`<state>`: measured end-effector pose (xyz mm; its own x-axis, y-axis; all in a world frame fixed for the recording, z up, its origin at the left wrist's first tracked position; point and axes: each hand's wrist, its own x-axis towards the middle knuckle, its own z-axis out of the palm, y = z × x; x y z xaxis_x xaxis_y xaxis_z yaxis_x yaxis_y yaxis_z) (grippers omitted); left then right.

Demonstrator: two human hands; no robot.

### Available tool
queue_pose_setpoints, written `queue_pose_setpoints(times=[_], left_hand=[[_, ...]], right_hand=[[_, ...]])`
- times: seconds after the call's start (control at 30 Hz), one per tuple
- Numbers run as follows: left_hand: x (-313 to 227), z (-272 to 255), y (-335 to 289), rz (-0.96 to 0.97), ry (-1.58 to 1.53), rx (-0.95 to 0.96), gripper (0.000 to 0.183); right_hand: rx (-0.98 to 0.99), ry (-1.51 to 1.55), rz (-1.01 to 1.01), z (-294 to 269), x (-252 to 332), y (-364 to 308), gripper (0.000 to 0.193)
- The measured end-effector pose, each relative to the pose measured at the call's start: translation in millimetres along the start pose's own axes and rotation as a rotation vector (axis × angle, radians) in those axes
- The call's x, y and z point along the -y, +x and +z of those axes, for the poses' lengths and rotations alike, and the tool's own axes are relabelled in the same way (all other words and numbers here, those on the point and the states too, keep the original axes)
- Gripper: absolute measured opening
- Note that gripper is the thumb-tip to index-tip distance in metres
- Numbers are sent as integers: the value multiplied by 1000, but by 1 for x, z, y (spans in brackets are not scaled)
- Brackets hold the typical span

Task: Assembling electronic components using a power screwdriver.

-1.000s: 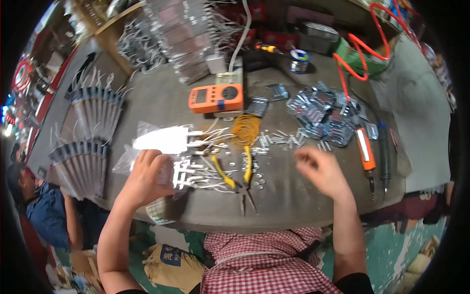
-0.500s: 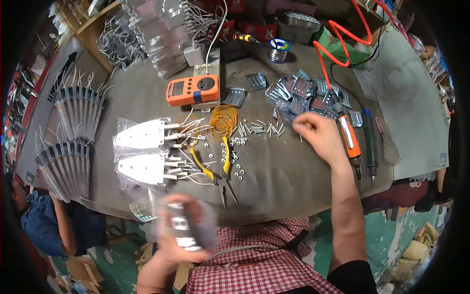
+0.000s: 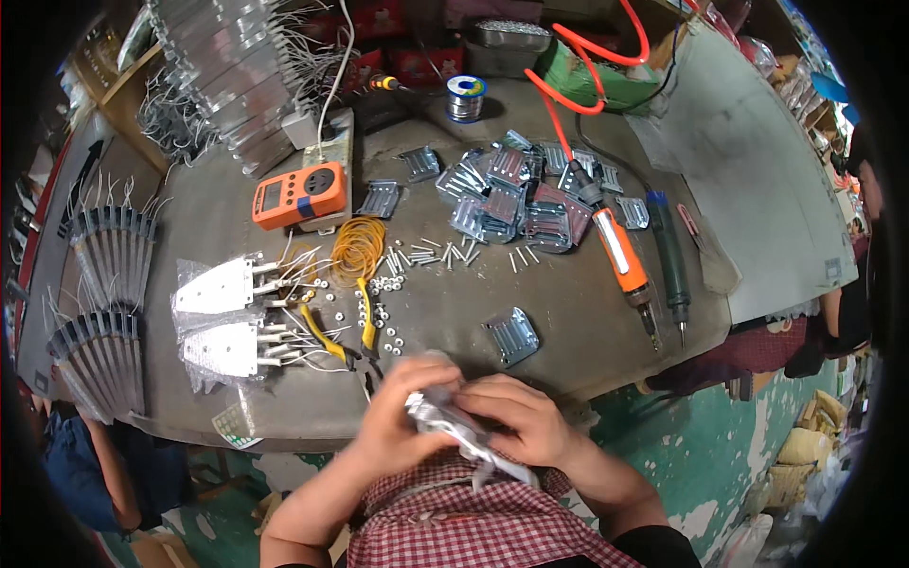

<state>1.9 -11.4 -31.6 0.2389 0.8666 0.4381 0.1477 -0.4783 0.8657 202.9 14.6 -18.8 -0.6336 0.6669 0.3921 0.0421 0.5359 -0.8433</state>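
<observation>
In front of my apron, my left hand (image 3: 402, 421) is closed around a shiny silvery part (image 3: 464, 434) whose exact kind is blurred. My right hand (image 3: 525, 417) has its bent fingers on the same part from the other side. Just beyond the hands, a single ribbed metal plate (image 3: 513, 336) lies on the table. Pliers with yellow handles (image 3: 327, 333) lie left of my hands, their jaws partly hidden by the left hand.
Metal plates (image 3: 516, 194) are heaped at the centre back, with screws (image 3: 426, 254) nearby. Orange electric screwdriver (image 3: 620, 251), dark green tool (image 3: 670, 260) and orange meter (image 3: 298, 196) lie around. White wired plates (image 3: 220, 348), rubber bands (image 3: 360, 248) and solder spool (image 3: 465, 99) share the table.
My right hand has come back from the plate heap to the part in my left hand. One plate now lies nearer the table's front edge. The left hand has moved right; the view has shifted.
</observation>
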Motion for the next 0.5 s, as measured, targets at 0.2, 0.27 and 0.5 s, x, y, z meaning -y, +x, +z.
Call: queue_pose_setpoints(times=[0.2, 0.27, 0.5], left_hand=[[8, -6, 5, -370, -365, 134, 40], [-5, -4, 15, -530, -585, 1, 36], [-18, 19, 5, -994, -1068, -17, 38]], right_hand=[[-254, -358, 86, -23, -26, 6, 28], [-429, -783, 239, -29, -30, 13, 20], [-553, -137, 198, -23, -30, 8, 14]])
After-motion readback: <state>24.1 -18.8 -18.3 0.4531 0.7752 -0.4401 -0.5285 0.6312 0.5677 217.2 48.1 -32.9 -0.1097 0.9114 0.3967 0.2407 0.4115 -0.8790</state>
